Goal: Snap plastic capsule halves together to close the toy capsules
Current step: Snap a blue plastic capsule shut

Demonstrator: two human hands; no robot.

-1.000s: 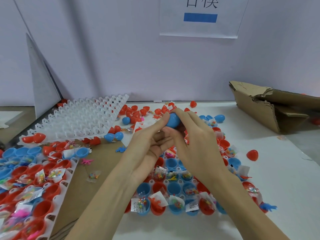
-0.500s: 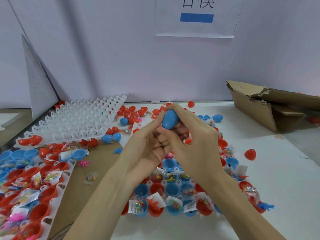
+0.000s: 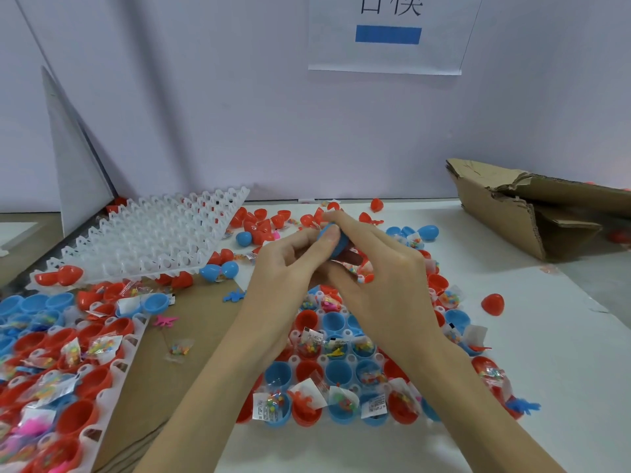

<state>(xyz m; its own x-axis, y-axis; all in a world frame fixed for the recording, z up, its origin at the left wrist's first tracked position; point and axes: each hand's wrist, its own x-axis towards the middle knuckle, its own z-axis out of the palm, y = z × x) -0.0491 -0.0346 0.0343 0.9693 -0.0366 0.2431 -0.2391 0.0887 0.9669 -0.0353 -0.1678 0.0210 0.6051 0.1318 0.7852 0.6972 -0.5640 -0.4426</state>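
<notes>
Both the left hand [image 3: 290, 268] and right hand [image 3: 382, 268] grasp a blue egg-shaped plastic capsule [image 3: 336, 238] between them, above a white plastic tray [image 3: 348, 334] of open halves.

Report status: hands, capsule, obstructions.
Left hand and right hand both gripping blue capsule. Held above filled tray. Nothing in the way.

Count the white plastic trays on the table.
3: the empty tray at back left, the left tray cut off at front left, the centre tray in the middle. Others may lie out of view.
</notes>
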